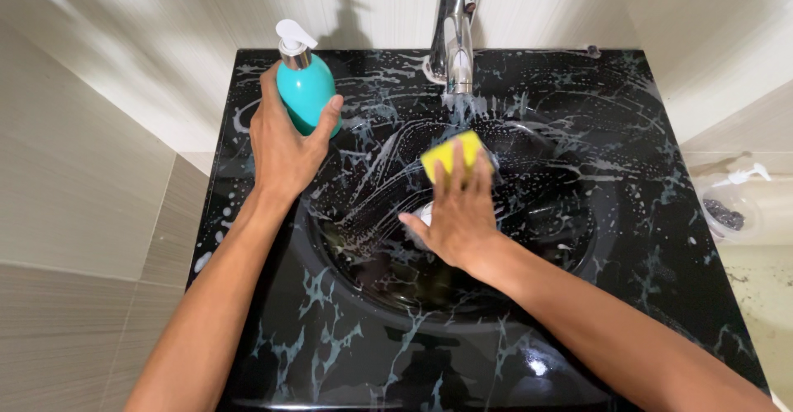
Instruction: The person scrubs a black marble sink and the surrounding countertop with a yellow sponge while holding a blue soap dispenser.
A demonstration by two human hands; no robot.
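The left hand (281, 144) is wrapped around a rounded teal plastic soap bottle with a white pump top (302, 82), which stands upright at the back left corner of the glossy black marbled worktop (330, 354). The fingers curl behind the bottle's left side while the thumb presses its right side, so the bottle sits clasped between them, its pump head above the hand.

The right hand (458, 214) reaches into the round black basin (545, 214) sunk in the worktop. Its fingers lie flat and spread on a yellow rectangular sponge (450, 154), pressing it against the basin's back slope; the sponge pokes out beyond the fingertips, directly below the chrome tap (454, 32). The fingers press rather than close around it.

White soapy streaks and droplets cover the worktop and basin. The tap stands between the bottle and the back right corner. To the far right, off the worktop, a clear plastic dispenser with a white pump (731, 201) lies apart from both hands.
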